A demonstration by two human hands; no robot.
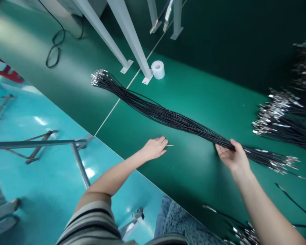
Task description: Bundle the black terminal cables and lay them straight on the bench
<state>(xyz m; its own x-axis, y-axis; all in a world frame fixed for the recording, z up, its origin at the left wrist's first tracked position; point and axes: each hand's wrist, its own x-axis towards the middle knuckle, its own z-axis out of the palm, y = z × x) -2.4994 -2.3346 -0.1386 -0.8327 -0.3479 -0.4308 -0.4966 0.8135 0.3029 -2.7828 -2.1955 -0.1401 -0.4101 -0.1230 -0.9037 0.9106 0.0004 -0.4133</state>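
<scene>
A long bundle of black wires [168, 117] with metal terminals at both ends lies slantwise across the green table [193, 88]. My right hand [233, 154] grips the bundle near its right end, thumb over the wires and fingers beneath. My left hand [155, 148] rests on the table a little below the bundle's middle, fingers closed in a pinch on a thin metal pin [169, 145] that sticks out to the right.
More wire bundles with terminals [283, 117] lie at the right edge, and loose wires [244, 233] near the front. A white tape roll [158, 69] stands by white frame legs [132, 41] at the back. The table's front edge runs diagonally; blue floor [40, 163] lies to the left.
</scene>
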